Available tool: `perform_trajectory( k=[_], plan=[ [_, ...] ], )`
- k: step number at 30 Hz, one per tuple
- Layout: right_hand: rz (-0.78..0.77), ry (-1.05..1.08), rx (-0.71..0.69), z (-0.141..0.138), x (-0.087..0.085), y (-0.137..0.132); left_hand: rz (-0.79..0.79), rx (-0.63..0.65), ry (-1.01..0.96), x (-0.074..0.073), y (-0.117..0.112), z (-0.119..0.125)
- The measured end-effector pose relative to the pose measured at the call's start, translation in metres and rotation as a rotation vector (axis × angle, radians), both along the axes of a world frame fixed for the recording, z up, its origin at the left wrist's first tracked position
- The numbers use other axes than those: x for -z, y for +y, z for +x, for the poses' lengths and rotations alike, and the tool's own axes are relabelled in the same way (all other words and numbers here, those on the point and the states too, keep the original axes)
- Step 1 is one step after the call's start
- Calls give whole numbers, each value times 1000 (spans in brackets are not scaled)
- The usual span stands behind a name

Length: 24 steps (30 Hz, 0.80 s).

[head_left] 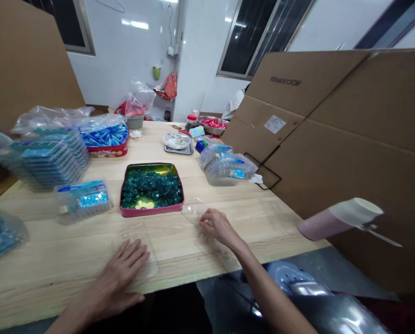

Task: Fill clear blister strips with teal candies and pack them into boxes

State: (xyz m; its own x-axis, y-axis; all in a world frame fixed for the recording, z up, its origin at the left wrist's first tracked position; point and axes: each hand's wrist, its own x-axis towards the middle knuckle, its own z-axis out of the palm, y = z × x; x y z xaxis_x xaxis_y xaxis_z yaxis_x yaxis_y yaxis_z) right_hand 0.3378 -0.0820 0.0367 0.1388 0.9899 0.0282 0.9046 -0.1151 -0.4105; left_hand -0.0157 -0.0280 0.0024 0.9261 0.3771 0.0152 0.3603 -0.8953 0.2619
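My left hand lies flat with its fingers stretched out on a thin clear plastic sheet or lid near the table's front edge. To its right, my right hand has its fingers bent and pressed together at a second clear plastic piece; the fingertips are partly hidden. Just beyond both hands stands a pink-rimmed tin with a gold inside, holding many dark teal gem-like pieces. Left of the tin rests a clear plastic package with a blue pen and a glittery blue packet in it.
Stacked clear trays stand at the left, beside a red tin of blue pens. More filled packages sit at the right, near a metal tray. A pink tumbler leans by a large cardboard box.
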Motion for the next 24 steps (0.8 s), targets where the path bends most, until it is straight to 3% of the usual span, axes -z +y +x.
perform_trajectory(
  k=[3, 6, 13, 18, 24],
  plan=[
    [-116, -8, -64, 7, -6, 23, 23, -12, -11, -6, 1, -6],
    [-145, 7, -97, 13, 0, 33, 49, -21, -75, -12, -5, 4],
    [-145, 9, -165, 20, 11, 33, -23, 56, -29, -29, -10, 77],
    [-143, 2, -202, 19, 9, 34, -71, 127, -39, -24, -2, 124],
    [-163, 16, -235, 20, 8, 34, -100, 169, -13, -19, 2, 151]
  ],
)
